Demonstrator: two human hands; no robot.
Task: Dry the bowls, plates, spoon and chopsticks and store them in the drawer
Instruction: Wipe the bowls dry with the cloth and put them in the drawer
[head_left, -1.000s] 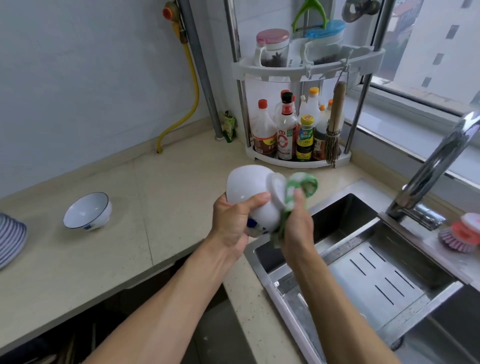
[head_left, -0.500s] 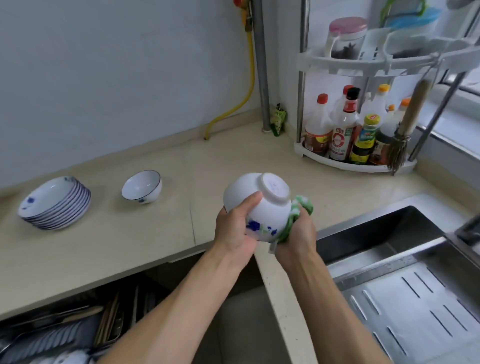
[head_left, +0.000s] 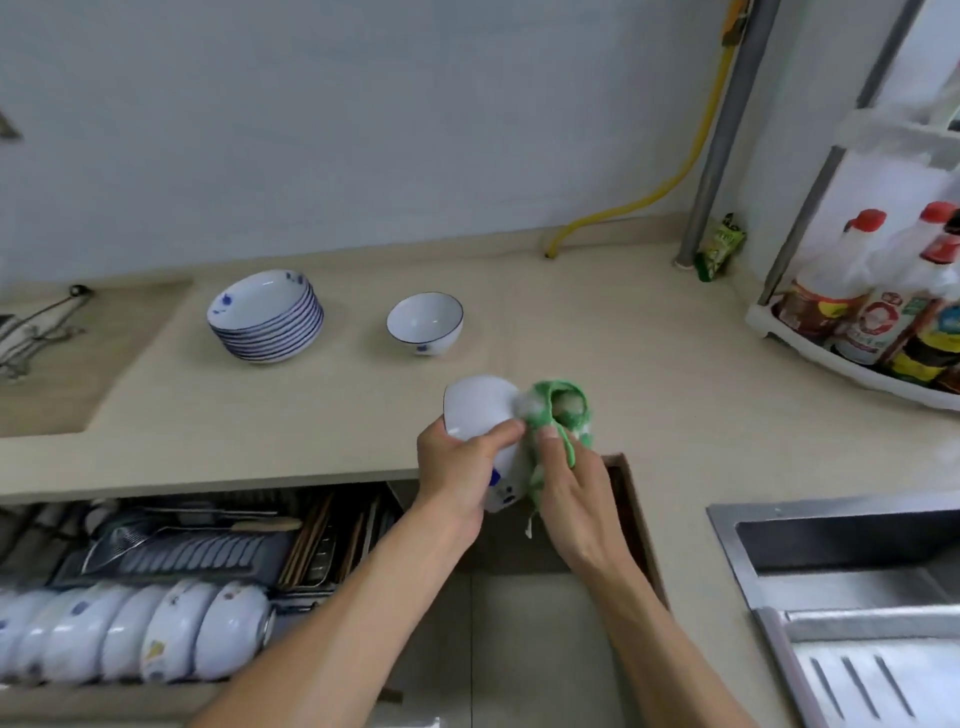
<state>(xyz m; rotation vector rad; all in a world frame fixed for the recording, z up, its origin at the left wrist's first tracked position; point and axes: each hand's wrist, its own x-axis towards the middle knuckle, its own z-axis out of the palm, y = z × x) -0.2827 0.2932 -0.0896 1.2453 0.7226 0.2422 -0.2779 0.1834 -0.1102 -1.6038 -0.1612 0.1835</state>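
The left hand (head_left: 460, 467) grips a bowl (head_left: 480, 410); the right hand (head_left: 569, 480) pinches a cloth (head_left: 563, 415) against it. Plates (head_left: 265, 317) and another bowl (head_left: 425, 323) await; the drawer (head_left: 171, 582) holds bowls.

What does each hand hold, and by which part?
Left hand grips the white bowl by its outer side; right hand pinches the green cloth against it.

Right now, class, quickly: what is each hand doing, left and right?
Left hand: grips the white bowl, fingers curled round it.
Right hand: holds the green cloth against the bowl.
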